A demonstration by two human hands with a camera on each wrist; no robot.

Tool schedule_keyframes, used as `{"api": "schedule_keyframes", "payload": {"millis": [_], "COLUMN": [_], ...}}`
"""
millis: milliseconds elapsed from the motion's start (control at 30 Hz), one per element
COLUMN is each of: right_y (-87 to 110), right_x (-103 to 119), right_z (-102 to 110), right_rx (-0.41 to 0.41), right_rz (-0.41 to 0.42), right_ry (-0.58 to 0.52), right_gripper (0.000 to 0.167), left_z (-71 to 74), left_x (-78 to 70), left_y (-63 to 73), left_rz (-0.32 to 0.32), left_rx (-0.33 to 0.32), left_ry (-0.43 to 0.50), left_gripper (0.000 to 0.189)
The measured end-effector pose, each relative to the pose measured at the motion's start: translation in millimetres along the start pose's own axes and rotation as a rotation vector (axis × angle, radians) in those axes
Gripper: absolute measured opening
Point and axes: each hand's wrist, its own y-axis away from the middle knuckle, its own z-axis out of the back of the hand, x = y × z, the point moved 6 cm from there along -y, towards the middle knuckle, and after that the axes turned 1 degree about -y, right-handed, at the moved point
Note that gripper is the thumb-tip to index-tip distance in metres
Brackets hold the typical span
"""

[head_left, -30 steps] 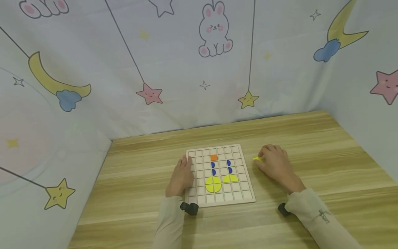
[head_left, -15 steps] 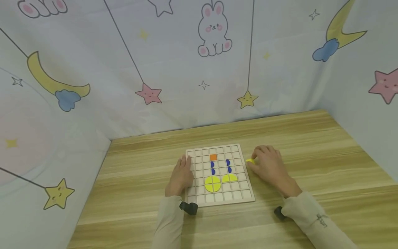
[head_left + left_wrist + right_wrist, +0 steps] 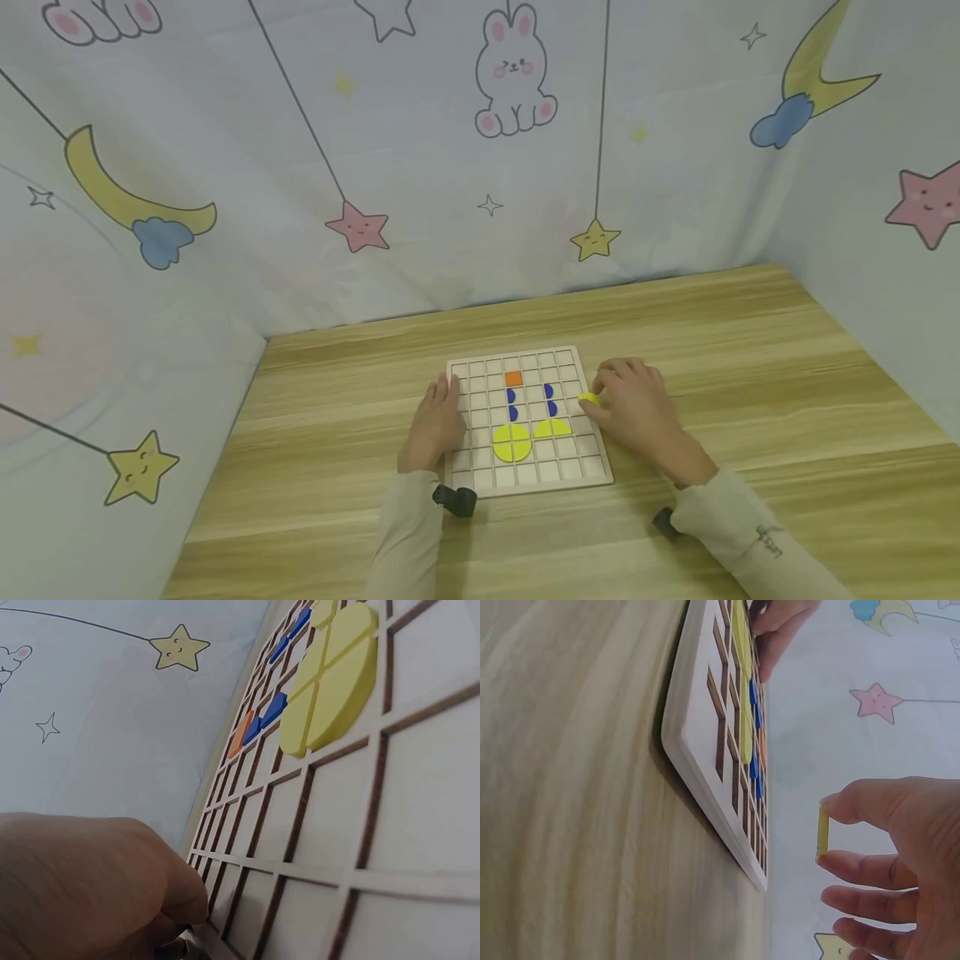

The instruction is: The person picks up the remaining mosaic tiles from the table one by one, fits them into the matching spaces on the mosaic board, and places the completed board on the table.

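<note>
My left hand (image 3: 435,427) is at the left edge of a pale wooden grid board (image 3: 480,479), gripping it; in the left wrist view its thumb side meets the frame, fingertips partly hidden. Between thumb and index finger, my right hand (image 3: 637,408) pinches a flat yellow piece (image 3: 588,399), edge-on in the right wrist view (image 3: 823,831), near the board's right edge. On the board, yellow quarter pieces form a full circle (image 3: 512,443), and beside it is a yellow half circle (image 3: 552,428). Above sit blue half-round pieces (image 3: 513,413) and an orange square (image 3: 513,378).
A wood-grain table (image 3: 337,375) carries the board. Behind it hangs a white curtain (image 3: 420,275) printed with stars, moons and a bunny. Each wrist wears a small black camera (image 3: 456,501).
My right hand has moved left with the yellow piece, from the table beside the board to the board's right edge. The left hand and the board pieces have stayed put.
</note>
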Motion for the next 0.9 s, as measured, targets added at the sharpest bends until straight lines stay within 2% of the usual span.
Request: {"api": "schedule_keyframes", "payload": {"millis": [267,533,900], "right_y": [4.4,8.8,14.6], "right_x": [11,24,43], "right_z": [-6,-13,-25], "right_rx": [-0.024,-0.007,0.027], "right_rz": [0.055,0.077,0.095], "right_ry": [0.014,0.014,0.089], "right_gripper": [0.024,0.025,0.026], "left_z": [-2.1,-2.4,-2.9], "left_x": [1.3,1.7,1.5], "left_y": [-2.3,-2.1,-2.4], "left_rz": [0.008,0.006,0.010], "left_rx": [0.011,0.012,0.011], "left_ry": [0.006,-0.002,-0.010], "left_gripper": [0.057,0.058,0.059]}}
